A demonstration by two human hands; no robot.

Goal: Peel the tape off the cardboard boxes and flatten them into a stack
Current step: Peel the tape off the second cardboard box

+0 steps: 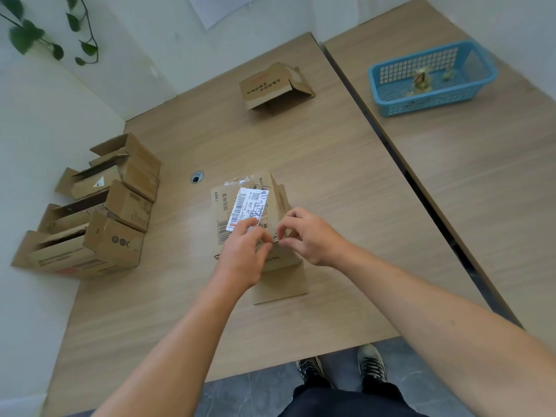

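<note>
A small cardboard box with a white shipping label stands in the middle of the wooden table. A loose strip of clear tape lifts off its far edge. My left hand holds the box's near top edge, fingers curled over it. My right hand pinches at the same near edge with thumb and fingertips, seemingly on a tape end too small to make out. One flap lies flat on the table toward me.
Several opened cardboard boxes cluster at the table's left edge by the wall. Another opened box lies at the far side. A blue plastic basket with crumpled tape scraps sits on the adjoining table at right. A cable hole is left of the box.
</note>
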